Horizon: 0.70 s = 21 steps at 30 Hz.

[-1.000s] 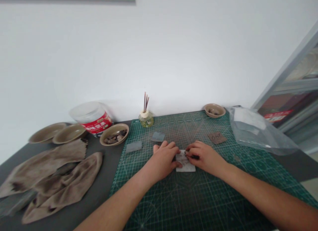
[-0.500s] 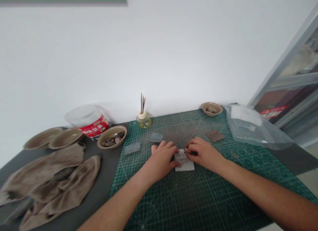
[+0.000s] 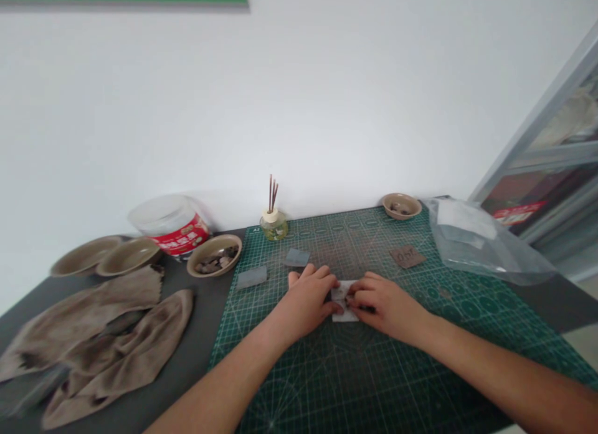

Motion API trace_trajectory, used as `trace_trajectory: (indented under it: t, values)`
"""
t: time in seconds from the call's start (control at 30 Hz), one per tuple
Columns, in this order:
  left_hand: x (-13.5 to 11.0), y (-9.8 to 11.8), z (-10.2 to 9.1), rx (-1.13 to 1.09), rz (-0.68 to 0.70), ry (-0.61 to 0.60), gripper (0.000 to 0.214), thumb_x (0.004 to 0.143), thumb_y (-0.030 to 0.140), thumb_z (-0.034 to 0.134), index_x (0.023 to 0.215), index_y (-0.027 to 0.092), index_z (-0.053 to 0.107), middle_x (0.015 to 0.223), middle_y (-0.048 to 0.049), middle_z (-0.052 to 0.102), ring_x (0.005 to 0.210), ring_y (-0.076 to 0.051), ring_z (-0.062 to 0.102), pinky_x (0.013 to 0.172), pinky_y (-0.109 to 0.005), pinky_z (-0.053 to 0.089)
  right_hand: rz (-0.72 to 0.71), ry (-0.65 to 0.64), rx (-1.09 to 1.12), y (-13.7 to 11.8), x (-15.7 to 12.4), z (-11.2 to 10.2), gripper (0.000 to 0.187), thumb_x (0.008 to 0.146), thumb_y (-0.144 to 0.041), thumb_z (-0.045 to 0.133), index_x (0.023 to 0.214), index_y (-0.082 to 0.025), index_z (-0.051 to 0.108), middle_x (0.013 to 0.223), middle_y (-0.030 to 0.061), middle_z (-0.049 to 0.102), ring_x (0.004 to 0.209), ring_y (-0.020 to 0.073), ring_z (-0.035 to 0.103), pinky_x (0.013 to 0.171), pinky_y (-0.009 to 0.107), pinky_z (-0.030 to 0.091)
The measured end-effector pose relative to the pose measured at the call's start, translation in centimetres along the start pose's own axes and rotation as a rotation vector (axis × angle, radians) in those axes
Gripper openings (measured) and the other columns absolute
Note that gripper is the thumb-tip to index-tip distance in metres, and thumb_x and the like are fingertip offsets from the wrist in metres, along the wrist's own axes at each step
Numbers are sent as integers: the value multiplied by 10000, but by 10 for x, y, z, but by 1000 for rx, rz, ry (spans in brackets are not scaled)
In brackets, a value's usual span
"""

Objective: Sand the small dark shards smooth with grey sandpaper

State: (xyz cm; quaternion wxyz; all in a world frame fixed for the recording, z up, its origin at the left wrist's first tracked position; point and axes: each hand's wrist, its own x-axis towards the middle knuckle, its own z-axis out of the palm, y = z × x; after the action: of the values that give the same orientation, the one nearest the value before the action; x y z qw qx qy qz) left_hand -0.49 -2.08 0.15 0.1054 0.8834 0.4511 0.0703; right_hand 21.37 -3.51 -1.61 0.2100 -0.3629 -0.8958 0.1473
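A small whitish sheet (image 3: 344,316), creased across the middle, lies on the green cutting mat (image 3: 299,372). My left hand (image 3: 308,299) holds its left edge, with the thumb at the lower part and the fingertips higher up. My right hand (image 3: 384,303) is closed in a pinch over the sheet's right side. A small dark piece seems to sit at its fingertips, mostly hidden by them. Behind the left hand lie two grey sheets, one nearer (image 3: 252,277) and one farther (image 3: 297,257). A brown square with handwriting (image 3: 407,256) lies beyond the right hand.
At left are a bowl of dark chips (image 3: 214,256), two stacked-looking tan bowls (image 3: 128,257), a red-labelled plastic jar (image 3: 180,235) and brown cloths (image 3: 135,353). A reed diffuser (image 3: 274,225) stands by the wall. Farther right are a small bowl (image 3: 402,207) and a clear bag (image 3: 490,253).
My right hand has slid down toward me over the whitish sheet, from its upper right to its lower part. My left hand stays at the left edge. The view has shifted slightly.
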Motion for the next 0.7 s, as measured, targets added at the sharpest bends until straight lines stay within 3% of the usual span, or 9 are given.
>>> trace_trajectory:
  t: [0.17, 0.3, 0.47, 0.6, 0.7]
  values:
    - [0, 0, 0, 3, 0, 11, 293, 753, 416, 737, 964, 251, 616, 1022, -22, 602, 1007, -278, 481, 739, -379, 299, 100, 54, -34, 2, -1, 0, 65, 853, -179, 645, 794, -191, 670, 913, 44, 651, 897, 192, 530, 803, 320, 430]
    - [0, 0, -1, 12, 1, 6, 268, 762, 407, 728, 945, 243, 619, 1020, -26, 602, 1007, -279, 482, 732, -375, 300, 6, -4, -16, 1, 0, 1, 61, 863, -184, 635, 821, -206, 674, 903, 29, 655, 875, 183, 531, 806, 322, 426]
    - [1, -2, 1, 17, 3, 3, 302, 760, 428, 724, 991, 261, 623, 1031, -22, 601, 1011, -281, 479, 741, -379, 304, 80, 72, -32, 3, -1, 3, 56, 837, -165, 651, 787, -189, 661, 903, 44, 649, 887, 192, 533, 799, 322, 432]
    - [2, -3, 2, 31, 8, 3, 289, 771, 419, 711, 998, 262, 627, 1029, -28, 598, 1010, -280, 478, 751, -381, 306, -8, 16, -8, -1, -2, 6, 68, 861, -199, 641, 798, -199, 667, 898, 32, 658, 855, 181, 542, 805, 325, 429]
    - [2, -2, 2, 30, 7, 0, 287, 772, 418, 709, 997, 259, 627, 1035, -33, 595, 1019, -282, 474, 753, -379, 309, -7, 51, 2, -3, 4, 10, 91, 890, -234, 627, 818, -204, 675, 932, 34, 664, 883, 184, 546, 836, 337, 424]
